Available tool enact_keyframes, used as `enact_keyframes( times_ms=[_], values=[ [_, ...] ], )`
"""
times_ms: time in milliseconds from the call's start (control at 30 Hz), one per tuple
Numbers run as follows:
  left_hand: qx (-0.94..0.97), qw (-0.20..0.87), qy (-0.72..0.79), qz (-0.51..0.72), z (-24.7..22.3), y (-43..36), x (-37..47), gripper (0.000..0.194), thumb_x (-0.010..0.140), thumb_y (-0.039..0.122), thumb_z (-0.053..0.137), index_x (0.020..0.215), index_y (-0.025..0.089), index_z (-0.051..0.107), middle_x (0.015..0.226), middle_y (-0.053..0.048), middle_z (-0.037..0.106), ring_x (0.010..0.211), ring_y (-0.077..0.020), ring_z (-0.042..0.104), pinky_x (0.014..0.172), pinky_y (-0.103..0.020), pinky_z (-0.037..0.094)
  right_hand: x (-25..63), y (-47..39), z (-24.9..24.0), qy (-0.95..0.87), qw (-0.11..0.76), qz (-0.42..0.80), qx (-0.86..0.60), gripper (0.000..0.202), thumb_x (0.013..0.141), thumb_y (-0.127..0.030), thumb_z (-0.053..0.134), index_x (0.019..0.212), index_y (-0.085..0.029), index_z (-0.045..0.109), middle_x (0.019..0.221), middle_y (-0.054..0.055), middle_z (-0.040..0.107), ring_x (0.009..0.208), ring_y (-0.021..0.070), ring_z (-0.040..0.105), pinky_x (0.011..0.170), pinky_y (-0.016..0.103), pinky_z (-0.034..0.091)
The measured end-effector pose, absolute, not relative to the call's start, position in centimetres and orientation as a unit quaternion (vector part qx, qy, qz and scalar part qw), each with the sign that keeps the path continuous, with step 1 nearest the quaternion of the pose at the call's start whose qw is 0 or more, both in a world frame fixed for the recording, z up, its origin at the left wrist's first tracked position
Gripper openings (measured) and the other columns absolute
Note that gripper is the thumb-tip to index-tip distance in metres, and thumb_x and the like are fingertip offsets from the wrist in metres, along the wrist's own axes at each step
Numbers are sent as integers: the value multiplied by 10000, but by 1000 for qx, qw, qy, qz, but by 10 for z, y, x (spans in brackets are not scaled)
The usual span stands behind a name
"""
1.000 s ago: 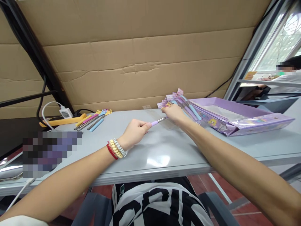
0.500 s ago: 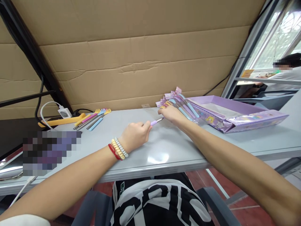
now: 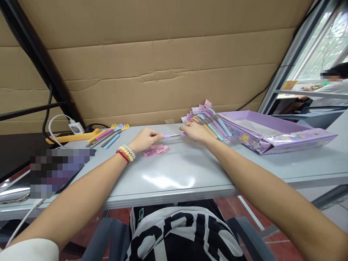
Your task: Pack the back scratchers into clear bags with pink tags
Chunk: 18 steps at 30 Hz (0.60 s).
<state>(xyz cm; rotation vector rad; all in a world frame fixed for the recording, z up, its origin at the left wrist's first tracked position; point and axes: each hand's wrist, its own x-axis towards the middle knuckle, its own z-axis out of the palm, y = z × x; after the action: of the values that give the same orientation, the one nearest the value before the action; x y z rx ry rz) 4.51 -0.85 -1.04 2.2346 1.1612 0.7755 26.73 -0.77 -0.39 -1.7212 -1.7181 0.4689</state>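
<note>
A purple telescopic back scratcher (image 3: 174, 135) is stretched level between my two hands, with its metal rod showing in the middle. My left hand (image 3: 146, 139) is closed on its purple grip. The far end is pinched in the fingers of my right hand (image 3: 196, 131), which hide most of it. Small pink printed cards (image 3: 156, 150) lie on the table just below my left hand. Beyond my right hand is a pile of clear-wrapped back scratchers (image 3: 213, 123) with blue, purple and yellow grips and pink tags.
Several unwrapped back scratchers (image 3: 110, 135) lie to the left, near a yellow bar (image 3: 73, 137) and a white charger (image 3: 76, 127). An open purple box (image 3: 293, 145) stands at the right. Cardboard (image 3: 168, 79) backs the grey table (image 3: 176, 170). Another person (image 3: 330, 88) sits at far right.
My left hand has moved left and slightly up, uncovering the pink cards. More of the back scratcher's rod now shows between my hands. My right hand has barely shifted.
</note>
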Motion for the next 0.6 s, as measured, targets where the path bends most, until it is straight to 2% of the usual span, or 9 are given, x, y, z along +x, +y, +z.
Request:
enact_keyframes(
  times_ms=[133,267,333,467,533,600],
  values=[
    [860,86,420,276,-8,3,31,403,838,467,447,696,157,661,542,21,507,510,-97,381,497,-240,257,268,-7,-7,-645,378,351,-563,167,685,-299,571,666,-200,438,465,-75,317,376,72,284,400,237,186],
    [869,19,428,249,-12,5,28,418,886,424,367,736,169,662,594,-6,575,550,-125,451,541,-248,292,273,-8,-5,-666,416,423,-453,309,544,-153,626,800,-196,459,538,-90,425,397,55,348,387,201,231],
    [871,15,427,242,-13,4,29,431,894,450,355,775,177,667,625,-13,604,570,-134,481,559,-246,308,276,-9,-5,-688,423,402,-432,357,517,-126,639,824,-192,469,562,-89,459,427,57,390,403,194,284],
    [869,27,419,262,-11,1,29,457,869,540,391,873,189,683,662,-9,620,589,-132,487,573,-243,317,277,-9,-7,-715,431,343,-430,299,560,-174,693,785,-174,496,547,-85,462,457,57,414,424,191,316],
    [863,64,414,283,-9,0,29,452,843,561,434,869,178,673,652,-2,595,575,-121,456,555,-241,306,276,-9,-8,-714,450,324,-429,290,570,-196,721,778,-163,520,529,-81,467,455,58,422,426,191,314],
    [844,151,414,307,-6,0,28,426,807,568,495,828,165,632,601,15,539,536,-105,413,521,-234,288,274,-11,-7,-694,487,352,-396,320,565,-215,750,796,-157,537,533,-74,490,450,60,437,432,198,335]
  ],
)
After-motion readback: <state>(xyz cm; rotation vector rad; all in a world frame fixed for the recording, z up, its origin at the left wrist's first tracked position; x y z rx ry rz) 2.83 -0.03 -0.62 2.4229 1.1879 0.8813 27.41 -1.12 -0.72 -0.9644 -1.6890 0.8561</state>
